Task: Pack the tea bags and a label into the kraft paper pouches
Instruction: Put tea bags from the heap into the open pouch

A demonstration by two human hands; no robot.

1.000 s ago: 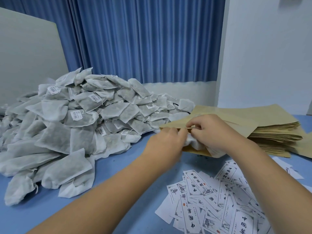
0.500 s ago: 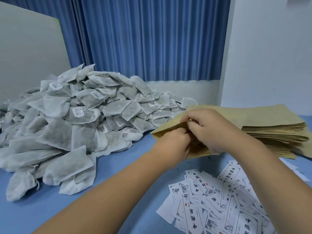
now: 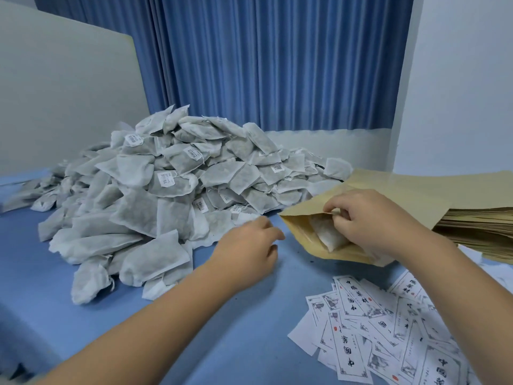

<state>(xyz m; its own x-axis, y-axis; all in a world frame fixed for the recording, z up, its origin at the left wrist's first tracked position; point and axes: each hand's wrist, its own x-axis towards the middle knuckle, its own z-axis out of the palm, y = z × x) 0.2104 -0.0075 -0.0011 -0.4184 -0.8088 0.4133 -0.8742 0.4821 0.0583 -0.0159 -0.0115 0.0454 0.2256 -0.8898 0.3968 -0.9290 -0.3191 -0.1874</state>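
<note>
Right hand (image 3: 369,218) pinches the kraft pouch (image 3: 302,237) mouth, centre right; left hand (image 3: 247,251) hovers relaxed, empty, beside the tea bags (image 3: 172,190).

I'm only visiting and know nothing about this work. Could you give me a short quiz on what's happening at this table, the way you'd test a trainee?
1. True or false: the left hand is holding something.
2. What shows inside the open pouch? A) a pen B) a tea bag C) nothing
3. Fill in the blank: the ___ hand pinches the pouch's top edge and holds its mouth open.

Key: 1 false, its fingers are loose and empty; 2 B; 3 the right hand.
</note>
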